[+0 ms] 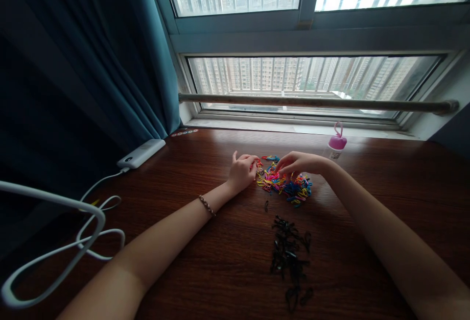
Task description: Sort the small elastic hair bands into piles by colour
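A pile of small colored rubber bands (pixel 271 179) in pink, yellow, blue and red lies on the dark wooden table. At its left edge is my left hand (pixel 243 172), fingers curled against some red and orange bands; what they grip is hidden. My right hand (pixel 297 164) reaches over the pile from the right, its fingers bent down, apart and touching the bands, with nothing seen held. Nearer to me lies a separate heap of black rubber bands (pixel 288 251). One lone black band (pixel 266 206) rests between the two heaps.
A bottle with a pink lid (pixel 337 142) stands behind my right wrist. On the left, a white power bank (pixel 142 154) has a white cable (pixel 88 239) looping over the table. A blue curtain (pixel 147 65) and a barred window (pixel 293 77) border the table.
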{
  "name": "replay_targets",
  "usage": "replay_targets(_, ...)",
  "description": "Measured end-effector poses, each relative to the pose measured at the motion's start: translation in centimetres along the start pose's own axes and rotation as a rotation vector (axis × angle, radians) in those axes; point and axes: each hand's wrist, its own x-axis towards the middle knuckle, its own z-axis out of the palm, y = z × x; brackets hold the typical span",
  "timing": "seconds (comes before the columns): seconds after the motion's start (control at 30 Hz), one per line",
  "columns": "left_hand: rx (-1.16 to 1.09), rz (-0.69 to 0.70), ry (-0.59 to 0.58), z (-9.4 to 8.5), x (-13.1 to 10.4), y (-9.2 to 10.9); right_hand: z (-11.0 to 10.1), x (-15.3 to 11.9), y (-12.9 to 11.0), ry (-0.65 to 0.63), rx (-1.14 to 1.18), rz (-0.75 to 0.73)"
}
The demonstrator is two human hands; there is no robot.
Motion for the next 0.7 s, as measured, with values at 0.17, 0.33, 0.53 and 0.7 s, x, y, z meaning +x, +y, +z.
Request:
replay_targets(0.17,-0.117,0.109,-0.086,-0.3,0.0,0.2,-0.3,0.3,0.5,0.068,0.000,-0.018)
replay_targets(0.33,-0.092,0.076,-0.188,-0.1,0.1,0.2,-0.4,0.3,0.6,0.090,-0.027,-0.010)
replay_targets(0.53,-0.130,0.048,-0.261,0.3,0.3,-0.3,-0.4,1.0,0.8,0.237,-0.020,-0.084)
replay_targets(0.7,-0.141,0.058,-0.268,0.3,0.3,-0.4,0.1,2.6,1.6,0.619,-0.364,-0.271)
